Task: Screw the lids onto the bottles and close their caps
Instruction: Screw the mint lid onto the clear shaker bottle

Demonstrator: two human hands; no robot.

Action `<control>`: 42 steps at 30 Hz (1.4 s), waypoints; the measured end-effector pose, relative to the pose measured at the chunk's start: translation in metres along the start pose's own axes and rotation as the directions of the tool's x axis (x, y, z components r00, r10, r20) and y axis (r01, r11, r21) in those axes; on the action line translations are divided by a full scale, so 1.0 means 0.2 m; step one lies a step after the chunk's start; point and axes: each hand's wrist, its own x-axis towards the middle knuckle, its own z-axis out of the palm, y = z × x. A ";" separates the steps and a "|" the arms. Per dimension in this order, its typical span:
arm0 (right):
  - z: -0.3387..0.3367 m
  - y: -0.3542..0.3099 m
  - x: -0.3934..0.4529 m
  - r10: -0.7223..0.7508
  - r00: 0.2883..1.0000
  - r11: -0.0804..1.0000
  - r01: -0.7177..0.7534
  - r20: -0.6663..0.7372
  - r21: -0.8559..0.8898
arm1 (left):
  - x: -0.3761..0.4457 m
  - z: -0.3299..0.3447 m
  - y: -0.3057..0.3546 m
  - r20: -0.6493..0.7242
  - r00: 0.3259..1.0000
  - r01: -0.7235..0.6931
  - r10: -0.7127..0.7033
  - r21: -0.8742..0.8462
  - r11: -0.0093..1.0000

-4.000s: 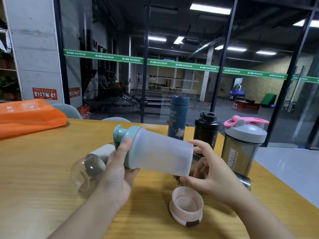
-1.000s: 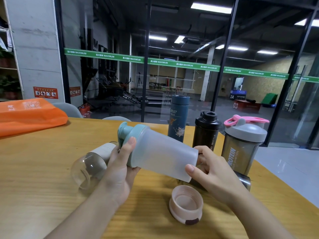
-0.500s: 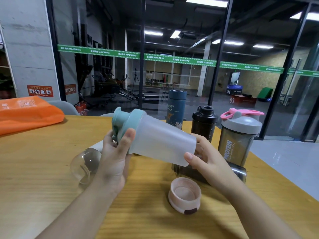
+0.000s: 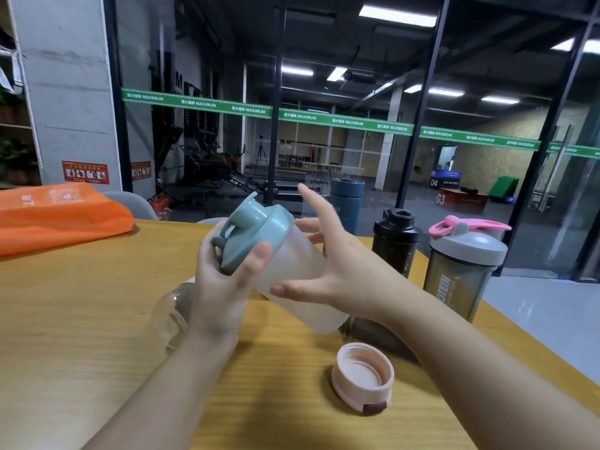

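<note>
Head view, left hand [image 4: 224,287] gripping lid [image 4: 256,228]

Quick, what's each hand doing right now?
Left hand: grips the teal lid of the frosted bottle.
Right hand: open, fingers spread beside the bottle; contact cannot be told.

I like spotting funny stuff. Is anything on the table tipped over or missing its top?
Yes. A clear bottle lies on its side behind the left hand, with no lid in sight. A pink lid sits upside down on the table, off any bottle.
</note>
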 end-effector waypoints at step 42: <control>0.15 0.43 0.25 0.492 0.815 0.863 -0.502 -0.305 0.051 | 0.10 -0.29 -0.01 -0.200 0.943 0.182 -0.267 0.979 -0.091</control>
